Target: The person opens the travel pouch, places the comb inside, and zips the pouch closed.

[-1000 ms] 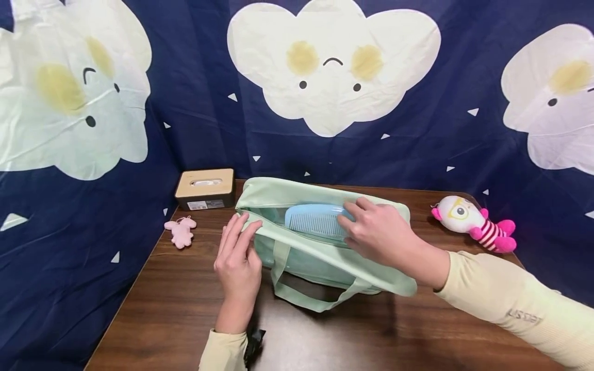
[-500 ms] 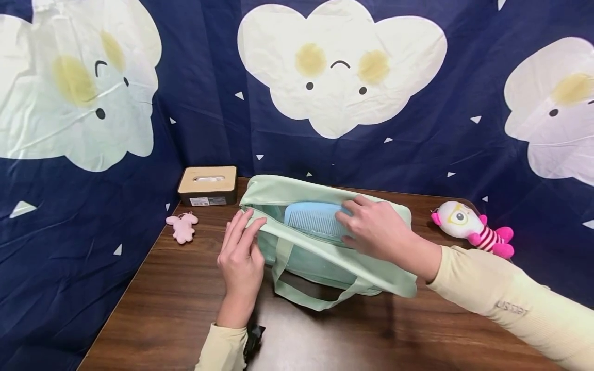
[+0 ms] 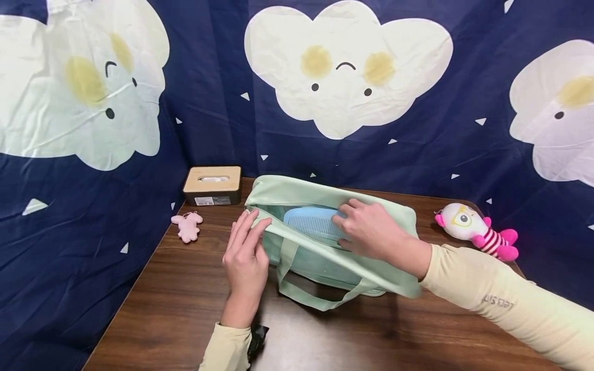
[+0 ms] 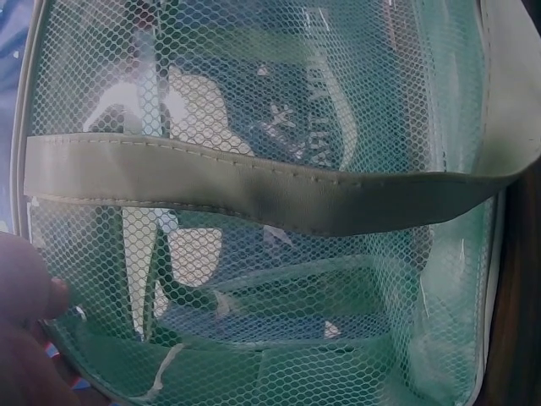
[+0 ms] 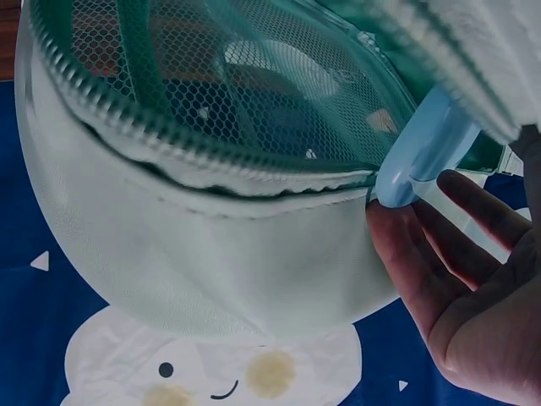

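Observation:
A pale green toiletry bag [image 3: 325, 257] with clear mesh sides stands unzipped on the table, its handle hanging at the front. Inside its mouth lies a light blue comb [image 3: 310, 220], teeth downward. My right hand [image 3: 371, 229] holds the comb by its right end; in the right wrist view the fingertips [image 5: 397, 211] meet the rounded end of the comb [image 5: 429, 139] beside the zip. At the bag's left end my left hand [image 3: 246, 260] grips the rim near the zip corner. In the left wrist view its fingers are mostly cut off beside the mesh bag [image 4: 279, 296].
A tissue box [image 3: 212, 186] with a wooden lid stands at the back left. In front of it lies a small pink plush [image 3: 187, 226]. A striped pink-and-white plush toy [image 3: 478, 231] lies at the right edge of the brown table [image 3: 185, 299]. A navy cloud-print curtain [image 3: 213, 103] surrounds the table.
My right hand and the comb have shifted slightly left and a little deeper into the bag. The left hand keeps its place at the rim. The head view has shifted slightly.

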`<state>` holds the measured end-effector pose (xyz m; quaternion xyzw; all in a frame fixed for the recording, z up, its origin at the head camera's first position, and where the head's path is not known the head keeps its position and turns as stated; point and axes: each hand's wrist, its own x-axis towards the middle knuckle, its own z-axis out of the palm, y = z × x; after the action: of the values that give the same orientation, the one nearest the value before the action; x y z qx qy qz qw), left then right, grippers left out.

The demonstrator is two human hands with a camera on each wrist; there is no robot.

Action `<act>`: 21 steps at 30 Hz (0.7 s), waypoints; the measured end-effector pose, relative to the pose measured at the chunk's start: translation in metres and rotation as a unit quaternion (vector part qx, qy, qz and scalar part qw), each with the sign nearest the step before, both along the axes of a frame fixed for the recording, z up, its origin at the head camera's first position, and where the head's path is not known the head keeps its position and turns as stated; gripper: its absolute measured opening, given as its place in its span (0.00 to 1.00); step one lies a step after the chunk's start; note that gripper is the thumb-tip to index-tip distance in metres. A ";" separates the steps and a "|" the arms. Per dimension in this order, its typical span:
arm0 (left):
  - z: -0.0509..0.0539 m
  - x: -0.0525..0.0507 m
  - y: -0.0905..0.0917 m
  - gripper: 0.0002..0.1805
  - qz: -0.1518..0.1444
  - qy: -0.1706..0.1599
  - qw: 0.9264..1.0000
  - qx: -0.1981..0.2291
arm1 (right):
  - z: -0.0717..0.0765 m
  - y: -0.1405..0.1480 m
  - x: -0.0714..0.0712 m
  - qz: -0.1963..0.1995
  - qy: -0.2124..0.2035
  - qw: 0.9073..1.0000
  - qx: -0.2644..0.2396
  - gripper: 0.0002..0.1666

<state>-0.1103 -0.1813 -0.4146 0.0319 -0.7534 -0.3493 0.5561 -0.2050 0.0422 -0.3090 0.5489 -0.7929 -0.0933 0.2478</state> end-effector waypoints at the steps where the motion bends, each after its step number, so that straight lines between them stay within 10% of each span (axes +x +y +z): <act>1: 0.000 0.000 0.000 0.15 0.000 0.000 1.000 0.001 | 0.000 0.000 0.000 -0.001 -0.002 1.000 0.001 0.24; 21: -0.003 -0.003 0.001 0.15 0.003 0.019 1.000 -0.004 | 0.005 -0.003 -0.002 -0.041 -0.125 0.991 0.034 0.23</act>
<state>-0.1133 -0.1807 -0.4173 0.0251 -0.7443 -0.3451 0.5713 -0.2070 0.0396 -0.3036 0.5315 -0.8358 -0.0610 0.1236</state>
